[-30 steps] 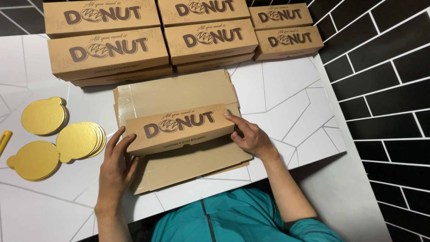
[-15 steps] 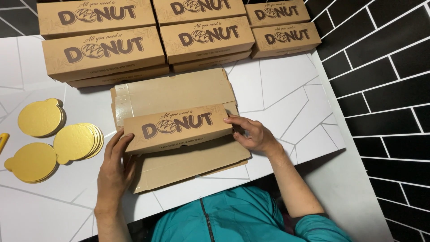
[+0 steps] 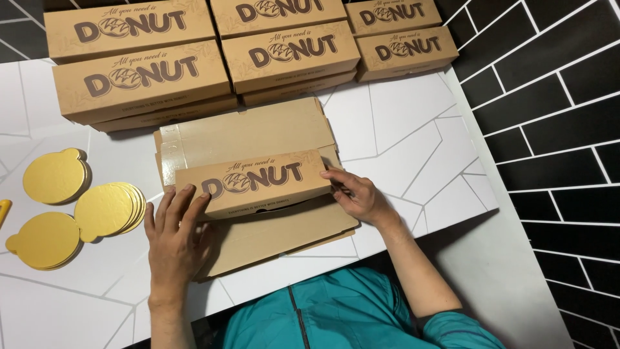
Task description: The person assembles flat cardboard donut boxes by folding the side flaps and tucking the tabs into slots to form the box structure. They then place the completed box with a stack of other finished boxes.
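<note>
Resting on a stack of flat blanks in the middle of the white counter, the kraft box sits long side toward the person, printed face up. The left hand lies flat with fingers spread over its left end, not closed round anything; the right hand pinches the right end, fingertips pressed to the end flap. Thin folded card like this probably weighs almost nothing and will flex or dent if squeezed mid-span, so the stiffer ends and folded edges look like the safest places to hold; its matte surface should not slip. Finished boxes stand stacked along the far edge, and gold boards lie to the left, well apart from the hands.
</note>
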